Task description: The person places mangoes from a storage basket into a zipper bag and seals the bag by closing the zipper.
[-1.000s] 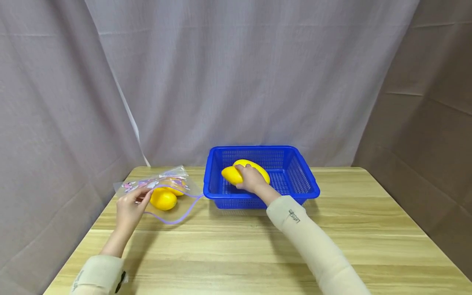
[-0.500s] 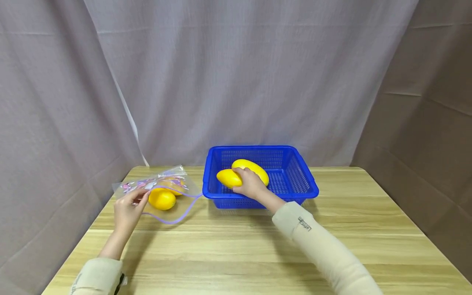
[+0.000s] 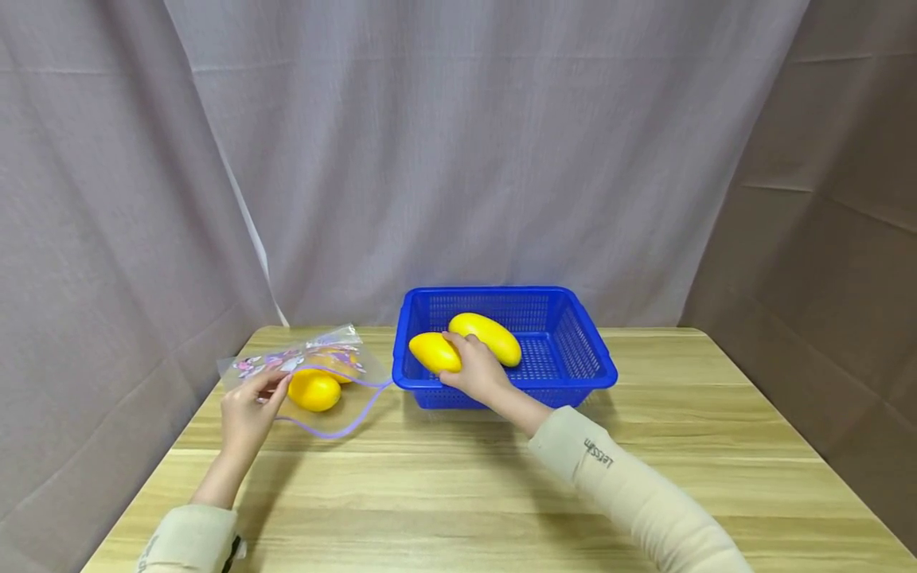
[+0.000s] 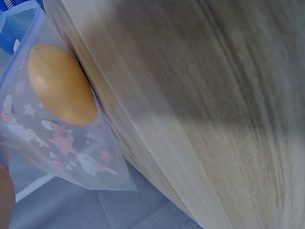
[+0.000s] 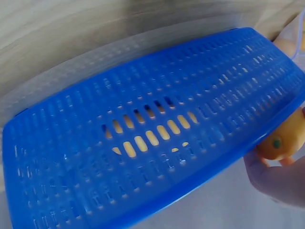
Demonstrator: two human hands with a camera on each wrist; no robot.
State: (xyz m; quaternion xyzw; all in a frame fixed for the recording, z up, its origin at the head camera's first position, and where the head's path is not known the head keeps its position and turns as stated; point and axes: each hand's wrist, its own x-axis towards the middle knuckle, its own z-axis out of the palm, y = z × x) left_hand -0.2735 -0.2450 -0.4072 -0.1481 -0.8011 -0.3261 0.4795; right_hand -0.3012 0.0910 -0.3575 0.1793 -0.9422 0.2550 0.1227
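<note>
My left hand [image 3: 247, 406] pinches the mouth edge of a clear plastic bag [image 3: 356, 424] with purple trim and cartoon prints. Inside the bag lie a yellow mango [image 3: 315, 391] and another mango [image 3: 344, 369] partly behind the print. With my right hand [image 3: 478, 372] I grip a mango [image 3: 433, 352] at the left side of the blue basket [image 3: 509, 383]. A second mango [image 3: 489, 337] rests in the basket behind that hand. In the right wrist view, the held mango [image 5: 281, 143] shows a green stem spot above the basket rim.
The wooden table [image 3: 430, 493] runs under everything. The bag's trim lies close beside the basket's left front corner. A grey curtain [image 3: 487, 159] hangs behind the table, with a brown cloth panel [image 3: 809, 263] on the right.
My right hand has moved left with its mango, from the middle of the basket toward its left rim. My left hand keeps hold of the bag and has barely moved.
</note>
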